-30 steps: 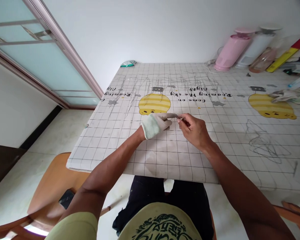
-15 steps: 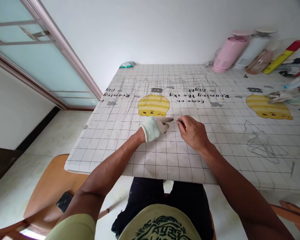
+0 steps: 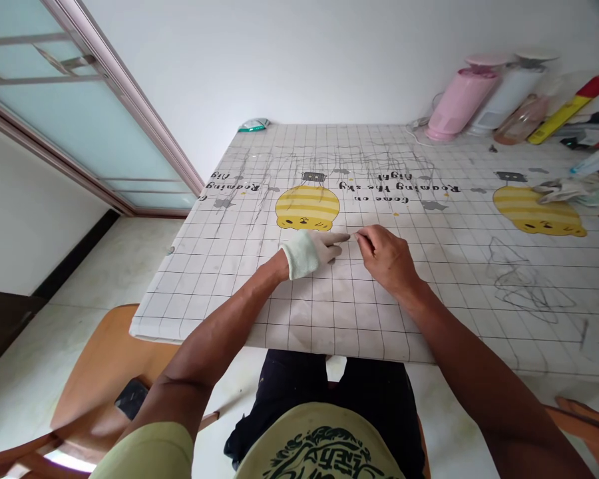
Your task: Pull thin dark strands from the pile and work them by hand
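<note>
Currently, left hand (image 3: 319, 251) is gloved, fingers slightly spread; right hand (image 3: 387, 259) bare, fingertips pinched, contents unclear; other glove (image 3: 572, 191) untouched.

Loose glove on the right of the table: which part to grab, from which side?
Probably pinch the pale-green cuff end of the loose glove from above and the near side. It lies flat and crumpled, fingers seemingly pointing left over the yellow balloon print, so the cuff looks easiest to gather. The clear blue-ended tube crowds its far side.
</note>
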Available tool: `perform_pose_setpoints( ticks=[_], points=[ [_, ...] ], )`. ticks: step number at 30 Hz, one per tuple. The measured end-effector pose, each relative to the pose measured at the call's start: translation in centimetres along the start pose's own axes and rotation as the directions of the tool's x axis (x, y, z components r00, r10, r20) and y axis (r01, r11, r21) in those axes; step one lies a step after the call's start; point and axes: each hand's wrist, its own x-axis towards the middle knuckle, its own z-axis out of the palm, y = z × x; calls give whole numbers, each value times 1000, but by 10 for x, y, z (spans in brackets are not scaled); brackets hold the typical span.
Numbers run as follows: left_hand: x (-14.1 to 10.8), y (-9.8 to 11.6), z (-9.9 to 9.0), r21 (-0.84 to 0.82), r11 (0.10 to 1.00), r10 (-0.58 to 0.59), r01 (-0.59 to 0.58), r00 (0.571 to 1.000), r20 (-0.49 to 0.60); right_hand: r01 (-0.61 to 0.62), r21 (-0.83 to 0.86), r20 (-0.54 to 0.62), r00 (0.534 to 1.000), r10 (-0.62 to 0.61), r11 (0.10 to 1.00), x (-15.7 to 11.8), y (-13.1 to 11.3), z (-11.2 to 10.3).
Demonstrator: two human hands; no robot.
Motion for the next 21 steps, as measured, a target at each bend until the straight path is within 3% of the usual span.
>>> perform_pose_setpoints(
  ticks=[5,8,12,17,19,21],
  points=[
    [-3,8,-28,-291,956,-9,-32,990,-139,-52,92,-88,994,61,994,3,3,-8],
    [-3,7,-34,-368,929,-52,-22,980,-191,-56,111,-125,990,70,992,3,2,-10],
    [1,11,-21,-345,938,-69,21,990,-126,-59,107,-127,989,73,993,2,-2,-9],
    [11,19,4,-232,971,-73,61,996,-47,-50,186,-50,997,60,981,1,-13,-8],
    [13,18,11,-250,967,-61,50,997,-38,-125,296,-14,991,135,947,1,-15,-9],
    [14,17,13,-258,966,-52,32,996,-72,-264,466,92,964,250,845,2,-15,-12]
  ],
)
